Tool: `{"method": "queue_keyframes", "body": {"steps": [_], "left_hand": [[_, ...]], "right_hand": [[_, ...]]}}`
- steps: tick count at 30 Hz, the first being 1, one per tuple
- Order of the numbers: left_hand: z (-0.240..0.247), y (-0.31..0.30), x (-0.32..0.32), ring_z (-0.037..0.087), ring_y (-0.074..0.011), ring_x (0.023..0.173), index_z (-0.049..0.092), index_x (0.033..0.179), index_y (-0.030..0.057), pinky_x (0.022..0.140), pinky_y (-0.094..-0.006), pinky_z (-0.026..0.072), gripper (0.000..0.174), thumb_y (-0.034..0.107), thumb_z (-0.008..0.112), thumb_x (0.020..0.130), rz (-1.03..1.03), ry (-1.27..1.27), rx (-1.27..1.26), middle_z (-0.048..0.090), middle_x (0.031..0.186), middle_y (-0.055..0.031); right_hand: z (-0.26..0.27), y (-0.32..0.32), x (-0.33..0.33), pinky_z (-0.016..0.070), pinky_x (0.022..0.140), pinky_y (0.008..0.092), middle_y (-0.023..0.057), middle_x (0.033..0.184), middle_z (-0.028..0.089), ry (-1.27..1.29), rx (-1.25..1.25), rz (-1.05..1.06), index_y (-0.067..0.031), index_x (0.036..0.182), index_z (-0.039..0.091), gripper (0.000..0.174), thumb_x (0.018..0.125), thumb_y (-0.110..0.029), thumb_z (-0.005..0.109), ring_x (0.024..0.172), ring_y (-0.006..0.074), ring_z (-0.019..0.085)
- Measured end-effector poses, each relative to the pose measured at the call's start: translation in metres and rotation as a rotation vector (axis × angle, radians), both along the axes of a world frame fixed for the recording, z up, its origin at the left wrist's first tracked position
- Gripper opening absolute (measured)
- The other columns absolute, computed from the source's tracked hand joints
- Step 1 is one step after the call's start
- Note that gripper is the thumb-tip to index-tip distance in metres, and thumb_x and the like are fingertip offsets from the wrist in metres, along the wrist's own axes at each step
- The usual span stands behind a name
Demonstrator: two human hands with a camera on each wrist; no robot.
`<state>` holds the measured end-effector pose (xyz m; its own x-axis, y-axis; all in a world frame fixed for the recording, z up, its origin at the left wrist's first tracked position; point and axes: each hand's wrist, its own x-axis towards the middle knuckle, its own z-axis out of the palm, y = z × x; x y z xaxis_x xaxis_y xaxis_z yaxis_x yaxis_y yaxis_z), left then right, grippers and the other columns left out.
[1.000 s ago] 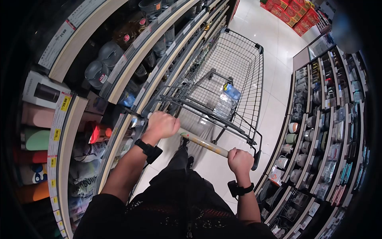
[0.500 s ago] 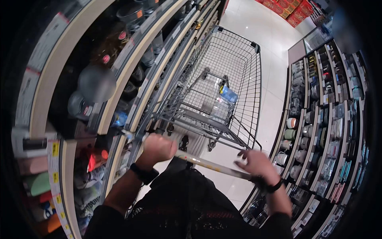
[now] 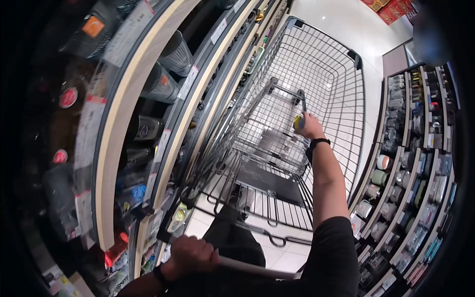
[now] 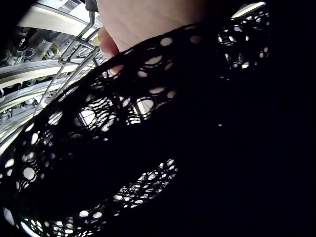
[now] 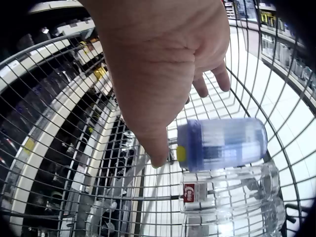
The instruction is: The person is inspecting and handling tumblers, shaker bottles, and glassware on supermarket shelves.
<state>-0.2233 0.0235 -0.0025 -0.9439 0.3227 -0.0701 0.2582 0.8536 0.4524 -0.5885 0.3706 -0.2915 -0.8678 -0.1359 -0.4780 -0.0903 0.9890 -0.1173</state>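
Note:
My left hand (image 3: 190,255) grips the cart's handle (image 3: 257,270), fingers curled round it. In the left wrist view, black openwork fabric (image 4: 148,108) hides most of that hand. My right hand (image 5: 163,64) reaches down into the shopping cart (image 3: 316,64), thumb and fingers spread. Below it lies a clear bottle-like container (image 5: 227,143) with a blue lid and a yellow tab. The thumb points down just beside the lid, while the other fingers extend above the body. Under the container sits a clear plastic pack (image 5: 237,195) with a red-and-white label.
Shelves of dark cups and tumblers (image 3: 175,54) run close along the cart's left side. More shelves with mugs and small goods (image 3: 386,178) line the right. Red boxes (image 3: 391,10) stand at the far end of the tiled floor.
My right hand has left the handle and reached forward and down into the cart to the blue-lidded container. The left hand keeps its grip. The cart and handle look nearer to me.

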Motion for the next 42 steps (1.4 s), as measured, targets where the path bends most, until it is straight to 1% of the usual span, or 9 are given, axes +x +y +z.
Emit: {"method": "queue_keyframes", "body": {"steps": [8, 15, 21, 27, 29, 33, 36, 40, 42], "left_hand": [[0.002, 0.0, 0.001, 0.046, -0.0194, 0.039, 0.047, 0.052, 0.0168, 0.039, -0.036, 0.0351, 0.029, 0.03, 0.066, 0.069, -0.049, -0.046, -0.023, 0.044, 0.046, -0.001], [0.01, 0.006, -0.01, 0.046, -0.0214, 0.04, 0.048, 0.052, 0.0157, 0.04, -0.0373, 0.0345, 0.027, 0.025, 0.068, 0.067, -0.028, -0.219, 0.039, 0.044, 0.047, -0.0033], [0.004, 0.012, -0.008, 0.053, -0.0244, 0.044, 0.052, 0.051, 0.0133, 0.045, -0.0386, 0.0397, 0.03, 0.024, 0.07, 0.072, 0.011, -0.019, 0.019, 0.05, 0.048, -0.0056], [-0.01, 0.011, -0.005, 0.055, -0.0267, 0.046, 0.055, 0.051, 0.0124, 0.049, -0.0417, 0.0437, 0.031, 0.025, 0.072, 0.074, 0.044, 0.214, -0.001, 0.052, 0.049, -0.0054], [0.003, 0.012, -0.007, 0.064, -0.0303, 0.066, 0.067, 0.075, 0.0076, 0.062, -0.0434, 0.0509, 0.021, 0.027, 0.076, 0.077, 0.139, 0.045, 0.116, 0.064, 0.07, -0.0102], [0.058, 0.051, -0.007, 0.05, -0.0389, 0.129, 0.042, 0.146, 0.001, 0.107, -0.0446, 0.043, 0.094, 0.033, 0.089, 0.071, 0.35, 0.26, 0.306, 0.049, 0.139, -0.0228], [0.103, 0.094, 0.001, 0.051, -0.0416, 0.128, 0.037, 0.149, 0.0024, 0.108, -0.0477, 0.0422, 0.112, 0.036, 0.096, 0.06, 0.516, 0.475, 0.54, 0.049, 0.139, -0.0228], [0.107, 0.104, 0.032, 0.06, -0.0405, 0.115, 0.047, 0.139, 0.0048, 0.101, -0.049, 0.047, 0.101, 0.023, 0.097, 0.053, 0.667, 0.647, 0.546, 0.061, 0.127, -0.0166], [0.106, 0.099, 0.052, 0.062, -0.0385, 0.109, 0.053, 0.133, 0.0046, 0.095, -0.0483, 0.0484, 0.092, 0.016, 0.092, 0.051, 0.662, 0.781, 0.306, 0.062, 0.124, -0.0158]], "right_hand": [[-0.056, 0.006, -0.013, 0.0517, 0.099, 0.0482, 0.0157, 0.133, 0.059, -0.039, 0.068, -0.127, -0.009, 0.145, 0.043, 0.098, 0.064, -0.042, 0.087, 0.122, 0.0344, 0.058], [-0.034, 0.008, -0.028, 0.0552, 0.09, 0.0455, 0.0181, 0.113, 0.069, 0.037, -0.047, 0.004, -0.0056, 0.123, 0.058, 0.073, 0.066, -0.043, 0.086, 0.105, 0.0352, 0.068], [0.087, -0.02, -0.033, 0.0537, 0.093, 0.0442, 0.0235, 0.118, 0.068, 0.343, -0.545, 0.011, -0.0004, 0.13, 0.059, 0.084, 0.064, -0.044, 0.087, 0.108, 0.0376, 0.067], [0.264, -0.066, 0.015, 0.0525, 0.096, 0.0363, 0.018, 0.117, 0.068, 0.357, -0.968, 0.124, 0.0041, 0.132, 0.055, 0.084, 0.067, -0.033, 0.091, 0.109, 0.025, 0.067], [0.317, -0.073, 0.052, 0.0515, 0.097, 0.0343, 0.0152, 0.117, 0.068, 0.284, -1.223, 0.197, 0.0039, 0.133, 0.053, 0.083, 0.068, -0.032, 0.091, 0.109, 0.0218, 0.066], [0.397, -0.081, 0.154, 0.0472, 0.104, 0.0336, 0.0111, 0.127, 0.059, 0.053, -1.525, 0.274, 0.0026, 0.138, 0.046, 0.088, 0.068, -0.022, 0.092, 0.118, 0.0192, 0.06], [0.428, -0.092, 0.228, 0.045, 0.106, 0.0337, 0.0117, 0.13, 0.058, -0.118, -1.64, 0.381, 0.0025, 0.14, 0.044, 0.089, 0.068, -0.02, 0.091, 0.119, 0.019, 0.059], [0.439, -0.103, 0.297, 0.0449, 0.105, 0.037, 0.0168, 0.132, 0.056, -0.077, -1.626, 0.432, 0.0033, 0.139, 0.045, 0.082, 0.073, -0.024, 0.086, 0.123, 0.0251, 0.057], [0.441, -0.103, 0.314, 0.0462, 0.1, 0.0402, 0.0212, 0.13, 0.054, 0.472, -1.208, 0.584, 0.0038, 0.135, 0.046, 0.076, 0.077, -0.03, 0.081, 0.12, 0.0335, 0.056]]}}
